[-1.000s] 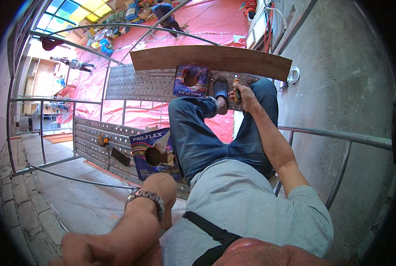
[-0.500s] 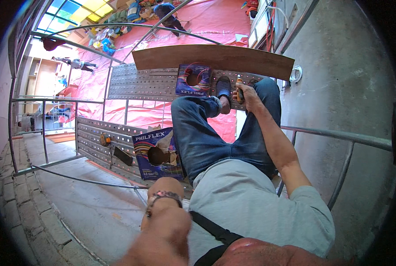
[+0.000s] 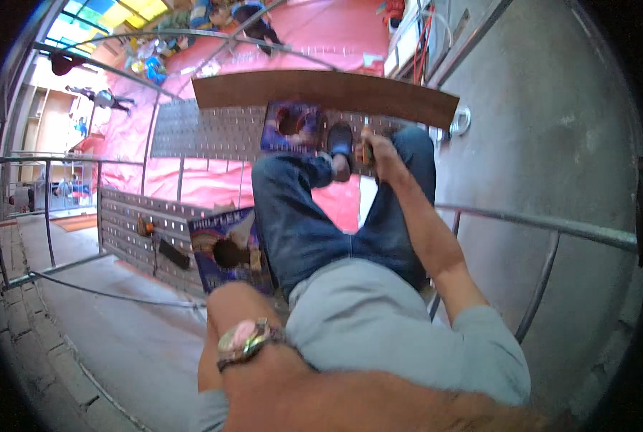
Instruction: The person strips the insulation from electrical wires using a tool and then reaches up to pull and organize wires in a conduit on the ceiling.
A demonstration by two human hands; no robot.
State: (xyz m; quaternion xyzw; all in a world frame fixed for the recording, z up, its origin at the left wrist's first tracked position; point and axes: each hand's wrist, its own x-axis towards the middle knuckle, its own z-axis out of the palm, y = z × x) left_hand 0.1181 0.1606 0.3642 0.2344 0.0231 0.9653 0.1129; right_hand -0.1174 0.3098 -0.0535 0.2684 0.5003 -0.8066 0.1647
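Observation:
My right hand (image 3: 385, 158) is closed around a small hand tool (image 3: 367, 147) with a dark and orange handle, held by my right knee; blur hides its exact kind. My left arm is folded back toward me, a metal wristwatch (image 3: 246, 341) on the wrist. Close up at the lower edge, my left hand (image 3: 350, 396) is large and smeared, its fingers hidden. Beyond my shoe (image 3: 340, 137) lies a blue and purple box (image 3: 269, 133) with a round hole. A similar torn box (image 3: 204, 261) stands left of my leg.
I sit on scaffolding with perforated metal planks (image 3: 206, 133) and tube rails (image 3: 537, 225). A long brown board (image 3: 321, 88) stands along the far plank. On the lower left plank lie an orange tool (image 3: 144, 227) and a dark flat piece (image 3: 174, 253). A concrete wall (image 3: 552, 129) rises at right; people are below.
My left forearm has turned, so the watch face now shows, and the hand has swung right across the lower edge. The whole view has shifted slightly; my right hand keeps its grip.

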